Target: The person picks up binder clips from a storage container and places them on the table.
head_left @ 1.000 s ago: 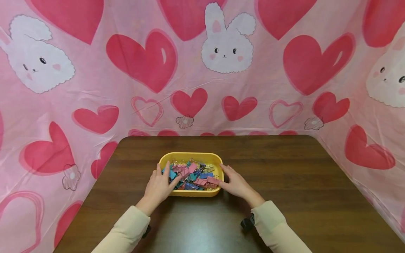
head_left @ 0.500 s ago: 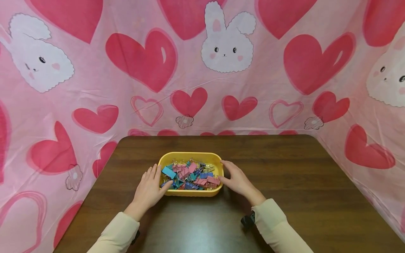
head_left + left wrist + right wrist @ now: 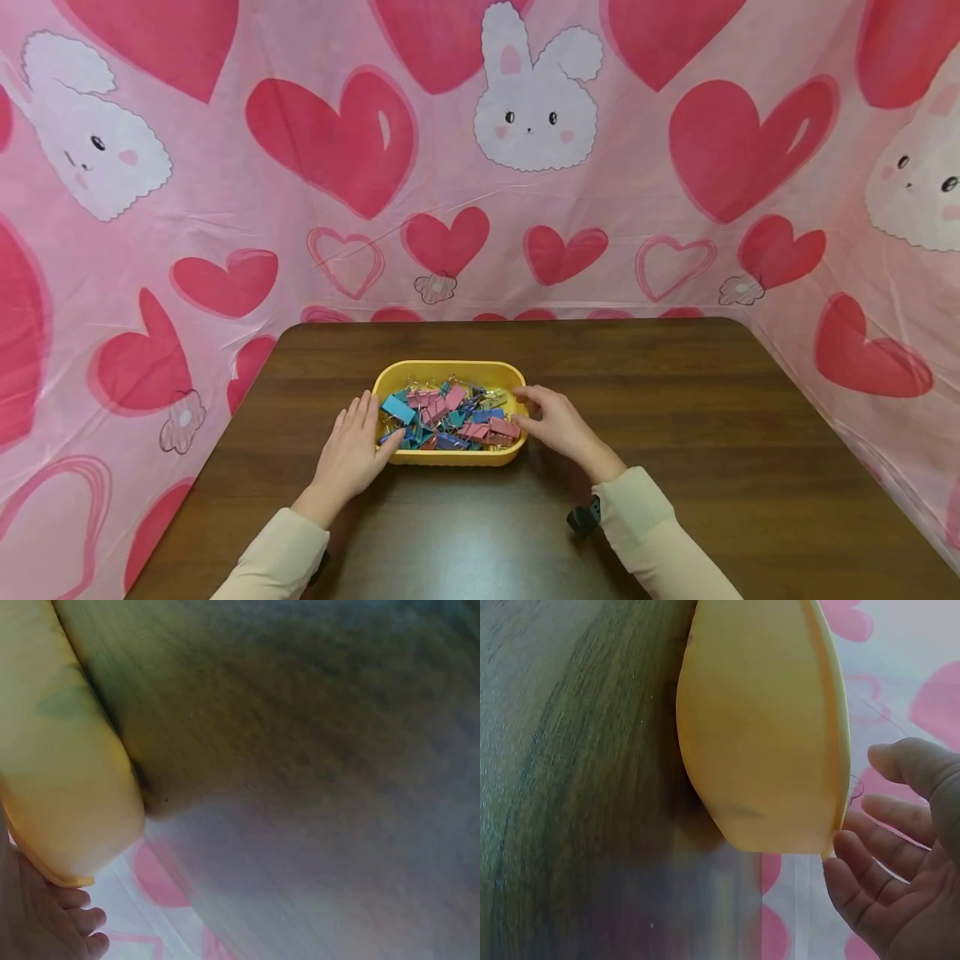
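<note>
A yellow tray with rounded corners stands on the table, holding many binder clips in pink, blue and teal. My left hand rests at its left end, fingers straight along the rim and thumb reaching over the front corner. At the right end is my right hand, its fingers loosely bent over the rim and its thumb above the pink clips. In the right wrist view, fingertips touch the tray edge while the thumb stands apart. The left wrist view shows the left fingers beside the tray wall.
The brown wooden table extends on both sides of the tray and behind it. A pink cloth with hearts and rabbits hangs round the back and sides. A black wrist strap is on the right wrist.
My left hand has drawn back from over the clips to the tray's left end. The right hand's fingers have bent slightly inward over the right rim. The tray stays in place.
</note>
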Available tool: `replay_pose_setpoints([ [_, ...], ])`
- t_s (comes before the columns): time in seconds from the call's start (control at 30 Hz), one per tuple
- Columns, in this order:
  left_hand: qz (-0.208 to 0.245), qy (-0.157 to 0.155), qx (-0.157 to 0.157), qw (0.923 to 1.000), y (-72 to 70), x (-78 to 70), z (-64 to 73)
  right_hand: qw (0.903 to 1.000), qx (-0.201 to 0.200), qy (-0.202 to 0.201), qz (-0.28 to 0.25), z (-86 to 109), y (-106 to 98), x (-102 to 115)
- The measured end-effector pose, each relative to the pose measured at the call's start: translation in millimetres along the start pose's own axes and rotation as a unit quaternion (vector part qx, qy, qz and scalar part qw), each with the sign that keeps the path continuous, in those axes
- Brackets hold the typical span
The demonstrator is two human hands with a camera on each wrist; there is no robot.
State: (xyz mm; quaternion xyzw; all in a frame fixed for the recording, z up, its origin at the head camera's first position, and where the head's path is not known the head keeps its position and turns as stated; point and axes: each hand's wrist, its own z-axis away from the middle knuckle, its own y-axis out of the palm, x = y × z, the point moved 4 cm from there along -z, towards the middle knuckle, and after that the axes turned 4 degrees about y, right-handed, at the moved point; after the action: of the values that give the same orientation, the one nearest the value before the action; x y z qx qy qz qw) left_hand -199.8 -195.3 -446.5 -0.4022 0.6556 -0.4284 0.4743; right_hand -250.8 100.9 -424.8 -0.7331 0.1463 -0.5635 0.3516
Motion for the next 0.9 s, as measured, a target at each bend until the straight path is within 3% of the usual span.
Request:
replay_pose_setpoints([
  [0.4,-0.006,0.005,-0.008,0.9999,-0.7,-0.5,-0.2,0.9987,0.026,0.007,0.045,-9.8,9,1],
  [0.9,-0.002,-0.005,0.011,0.9999,0.9,0.4,-0.5,0.9987,-0.023,0.006,0.044,-13.4,3,8],
])
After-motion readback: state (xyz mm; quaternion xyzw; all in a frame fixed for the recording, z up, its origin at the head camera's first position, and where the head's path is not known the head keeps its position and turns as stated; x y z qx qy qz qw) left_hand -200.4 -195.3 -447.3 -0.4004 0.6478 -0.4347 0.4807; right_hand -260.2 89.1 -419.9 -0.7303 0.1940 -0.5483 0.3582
